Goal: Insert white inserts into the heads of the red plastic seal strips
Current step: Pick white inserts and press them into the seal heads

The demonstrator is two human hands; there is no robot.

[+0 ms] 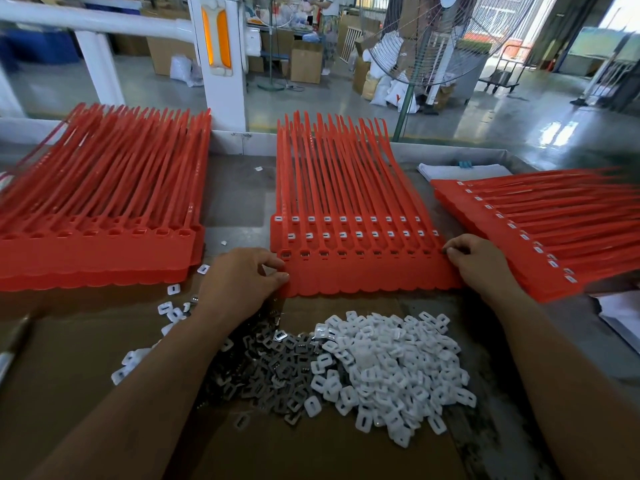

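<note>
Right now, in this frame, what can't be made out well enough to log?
- Head view: right hand curls at the front strip sheet edge; its own fingers hide any insert pinched there.
- Right stack: blurred, cut by the frame edge; filled heads uncountable.
- Grey pieces: partly under the left forearm.
- Left-edge object: blurred, cut off.
</note>
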